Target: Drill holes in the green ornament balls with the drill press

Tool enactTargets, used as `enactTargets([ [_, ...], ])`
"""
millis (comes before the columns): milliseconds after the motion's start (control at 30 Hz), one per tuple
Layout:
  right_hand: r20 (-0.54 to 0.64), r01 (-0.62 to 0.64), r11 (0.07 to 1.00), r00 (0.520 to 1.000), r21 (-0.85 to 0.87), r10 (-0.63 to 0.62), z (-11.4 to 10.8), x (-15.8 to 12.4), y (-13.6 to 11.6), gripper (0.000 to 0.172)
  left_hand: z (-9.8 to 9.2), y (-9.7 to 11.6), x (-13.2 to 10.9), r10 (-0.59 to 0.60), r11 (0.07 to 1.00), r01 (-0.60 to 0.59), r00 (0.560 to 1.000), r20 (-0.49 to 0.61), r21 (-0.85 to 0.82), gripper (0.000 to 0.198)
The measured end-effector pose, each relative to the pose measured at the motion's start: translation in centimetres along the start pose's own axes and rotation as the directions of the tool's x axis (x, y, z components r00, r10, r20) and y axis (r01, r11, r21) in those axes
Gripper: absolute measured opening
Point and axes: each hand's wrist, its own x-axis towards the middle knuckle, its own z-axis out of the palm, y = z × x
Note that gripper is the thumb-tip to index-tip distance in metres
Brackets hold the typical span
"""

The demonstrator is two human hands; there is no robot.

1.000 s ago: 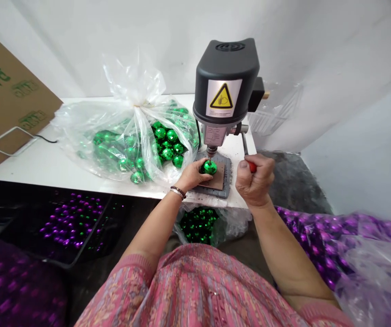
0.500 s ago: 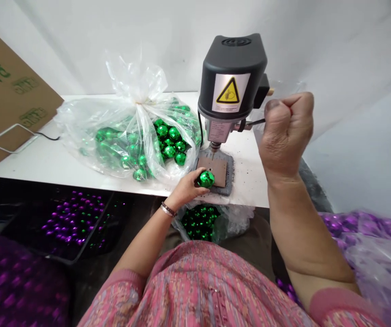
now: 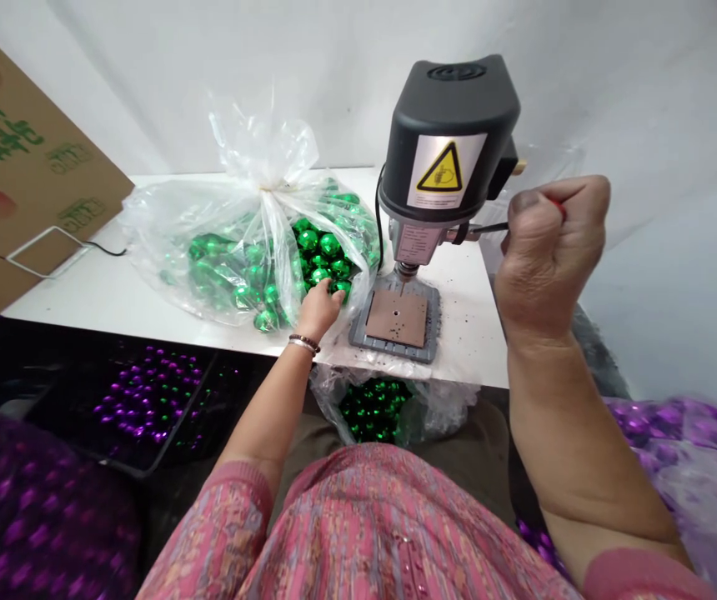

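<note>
My left hand [image 3: 319, 307] reaches into the open side of a clear plastic bag [image 3: 239, 225] full of shiny green balls [image 3: 318, 250]. Its fingers curl round one green ball at the bag's mouth. My right hand [image 3: 546, 250] is raised in a fist round the red-tipped lever [image 3: 489, 227] of a small black drill press [image 3: 452, 150]. The drill bit stands lifted above the brown pad [image 3: 397, 317] on the press base, and nothing lies on the pad.
A white table [image 3: 102, 292] carries the bag and the press. Below its front edge hangs a second bag of green balls [image 3: 374, 408]. A black tray of purple balls [image 3: 146, 396] sits lower left, a bag of purple balls [image 3: 677, 450] at right, a cardboard box [image 3: 14, 183] far left.
My right hand raised the lever and the drill lifted. My left hand took the green ball off the pad, no longer shows it, and moved left into the bag.
</note>
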Motion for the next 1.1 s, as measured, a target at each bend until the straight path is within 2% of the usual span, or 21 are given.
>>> enactTargets([
  [100,0.007,-0.013,1.0,1.0,-0.004,0.014,-0.1,-0.1,-0.1,0.024,1.4,0.5,0.5,-0.028,0.995,0.022,0.998,0.052,0.101,0.064],
  [167,0.005,-0.015,1.0,1.0,0.0,0.015,-0.2,-0.2,-0.1,0.023,2.1,0.4,0.4,-0.025,0.998,0.023,0.999,0.033,0.062,0.064],
  [267,0.01,-0.008,1.0,1.0,0.003,0.008,-0.2,-0.2,-0.2,0.02,2.2,-0.1,0.0,-0.002,0.988,-0.008,0.998,-0.066,-0.151,0.057],
  [367,0.008,0.007,1.0,1.0,-0.009,-0.006,-0.2,-0.3,-0.4,0.016,1.1,-0.7,-1.3,0.008,0.867,-0.091,0.985,-0.17,-0.49,0.057],
  [400,0.001,0.013,1.0,1.0,-0.012,-0.013,-0.2,-0.3,-0.5,0.016,0.6,-0.7,-2.0,0.042,0.799,-0.131,0.986,-0.163,-0.586,0.058],
  [467,-0.012,0.015,1.0,1.0,-0.015,-0.016,-0.2,0.0,-0.7,0.016,0.0,-0.6,-3.6,0.167,0.683,-0.173,0.983,-0.079,-0.709,0.059],
  [533,-0.015,-0.014,1.0,1.0,-0.012,0.013,-0.2,0.5,-0.9,0.018,-0.1,-0.1,-4.9,0.287,0.645,-0.147,0.956,0.059,-0.75,0.058],
  [600,0.002,-0.075,0.997,0.997,-0.001,0.075,-0.1,1.4,-1.2,0.023,0.4,0.5,-5.6,0.312,0.676,-0.082,0.932,0.183,-0.733,0.059],
  [667,0.035,-0.151,0.988,0.988,-0.007,0.151,0.2,2.8,-1.5,0.028,1.3,1.2,-5.7,0.266,0.724,-0.023,0.931,0.248,-0.69,0.058],
  [733,0.062,-0.236,0.971,0.969,-0.044,0.239,0.5,4.3,-1.7,0.035,2.3,1.8,-5.3,0.217,0.765,-0.005,0.944,0.25,-0.643,0.054],
  [867,0.081,-0.342,0.931,0.932,-0.125,0.353,1.2,6.7,-1.6,0.044,3.2,2.3,-4.4,0.197,0.836,-0.056,0.959,0.204,-0.546,0.05],
  [1100,0.106,-0.36,0.919,0.919,-0.162,0.379,1.3,7.5,-1.3,0.045,2.5,3.6,-4.2,0.19,0.946,-0.126,0.962,0.195,-0.298,0.053],
])
